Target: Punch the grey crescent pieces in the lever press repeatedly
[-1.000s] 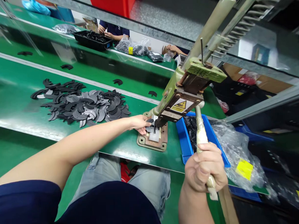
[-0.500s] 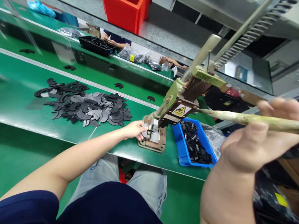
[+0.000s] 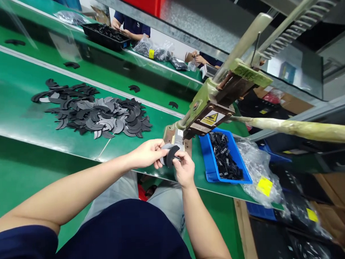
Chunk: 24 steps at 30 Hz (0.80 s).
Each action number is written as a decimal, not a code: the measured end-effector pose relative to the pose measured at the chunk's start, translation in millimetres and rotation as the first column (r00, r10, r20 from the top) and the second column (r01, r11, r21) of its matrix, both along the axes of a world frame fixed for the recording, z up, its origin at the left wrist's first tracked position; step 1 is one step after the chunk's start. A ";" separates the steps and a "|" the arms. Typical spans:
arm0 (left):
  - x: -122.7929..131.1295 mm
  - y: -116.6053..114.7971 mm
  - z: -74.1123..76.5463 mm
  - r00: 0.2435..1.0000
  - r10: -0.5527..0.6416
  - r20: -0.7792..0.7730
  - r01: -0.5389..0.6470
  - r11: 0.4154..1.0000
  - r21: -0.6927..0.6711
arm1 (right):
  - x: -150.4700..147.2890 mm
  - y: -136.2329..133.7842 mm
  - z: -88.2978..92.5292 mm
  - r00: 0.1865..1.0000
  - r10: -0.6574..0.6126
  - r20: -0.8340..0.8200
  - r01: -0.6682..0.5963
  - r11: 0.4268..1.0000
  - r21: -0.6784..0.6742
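Note:
My left hand (image 3: 150, 153) is closed on grey curved pieces (image 3: 164, 149) in front of the hand press (image 3: 208, 109). Between my hands a black curved piece (image 3: 172, 156) is held upright; my right hand (image 3: 185, 167) pinches its right side. The press base (image 3: 169, 133) lies just behind my fingers, partly hidden by them. The long press lever (image 3: 291, 128) sticks out to the right with no hand on it. Left of the press spreads a pile of grey and black curved pieces (image 3: 104, 116).
A blue bin (image 3: 208, 170) of small black parts stands right of the press, beside a clear plastic bag (image 3: 256, 172). Behind runs a green conveyor (image 3: 102, 75) carrying several black curved pieces. Co-workers' hands (image 3: 125, 32) show at the far side, near a black tray (image 3: 101, 42).
My right hand has let go of the lever and come down to the press base, taking hold of the black curved piece. My left hand has drawn slightly back from the base.

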State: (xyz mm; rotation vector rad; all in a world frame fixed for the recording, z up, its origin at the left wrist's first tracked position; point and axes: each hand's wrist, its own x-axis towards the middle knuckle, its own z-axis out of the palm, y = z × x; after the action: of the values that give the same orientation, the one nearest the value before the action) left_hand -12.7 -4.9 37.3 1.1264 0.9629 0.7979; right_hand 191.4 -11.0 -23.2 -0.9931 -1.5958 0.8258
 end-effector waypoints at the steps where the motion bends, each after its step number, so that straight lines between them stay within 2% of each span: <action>1: -0.5 -0.4 1.1 1.000 0.006 -0.004 -0.006 1.000 0.005 | 0.1 0.3 -2.7 1.000 0.004 -0.019 -0.004 1.000 -0.017; 6: 2.0 -5.5 4.8 0.997 0.022 -0.080 -0.021 1.000 0.020 | -0.8 -4.2 -14.1 0.997 -0.016 -0.073 0.011 0.997 -0.073; 11: 12.5 -15.1 5.7 0.994 0.010 -0.108 -0.006 0.999 0.037 | -5.3 -11.0 -8.0 0.995 -0.067 -0.075 0.062 0.996 -0.069; 18: 15.0 -18.2 0.5 0.999 -0.046 -0.010 0.045 0.997 -0.058 | -13.1 -23.4 -1.6 0.992 -0.108 -0.071 0.109 0.994 0.007; 22: 13.3 -12.9 -0.7 0.992 -0.095 0.085 0.109 0.979 -0.174 | -9.3 -25.7 -6.6 0.996 -0.085 0.008 0.084 0.995 0.055; 24: 11.9 -8.8 -3.1 0.992 -0.100 0.078 0.112 0.977 -0.181 | -4.3 -24.7 -6.8 0.994 -0.074 0.078 0.068 0.995 0.078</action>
State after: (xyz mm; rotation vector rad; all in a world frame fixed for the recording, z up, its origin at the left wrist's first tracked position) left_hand -0.7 -13.7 34.2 0.9742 0.8928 0.6426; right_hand 187.2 -35.6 -30.0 -1.0350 -1.6380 0.6798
